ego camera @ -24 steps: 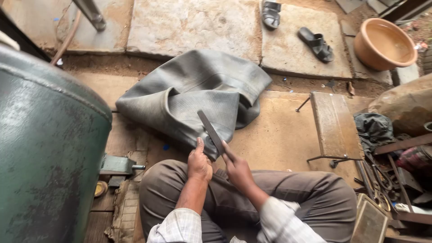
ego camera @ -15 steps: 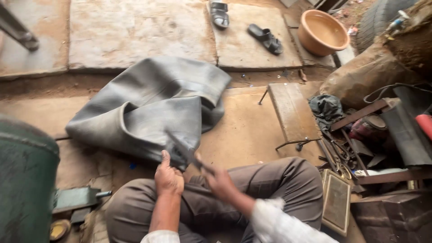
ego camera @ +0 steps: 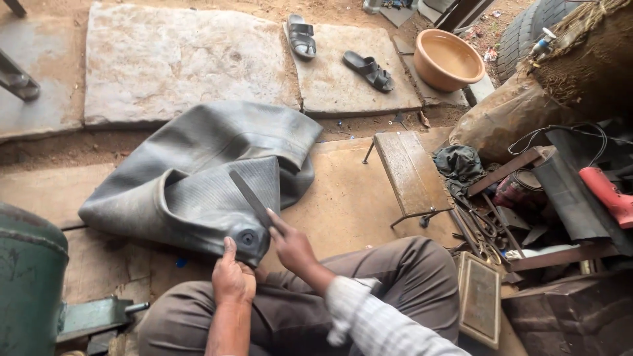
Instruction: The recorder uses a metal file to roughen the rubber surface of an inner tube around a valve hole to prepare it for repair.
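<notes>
Left hand point(ego camera: 232, 278) gripping edge of grey deflated rubber inner tube point(ego camera: 198, 178) near valve patch; right hand point(ego camera: 291, 247) clasping long flat metal file point(ego camera: 250, 198), lying across tube.

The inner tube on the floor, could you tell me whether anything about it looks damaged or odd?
The inner tube lies flat, folded over itself and creased. No tear shows. The left hand pins its edge by a round patch, and the right hand lays a flat file across it.

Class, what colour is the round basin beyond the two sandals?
The basin is orange-tan, seen best in the head view.
</notes>
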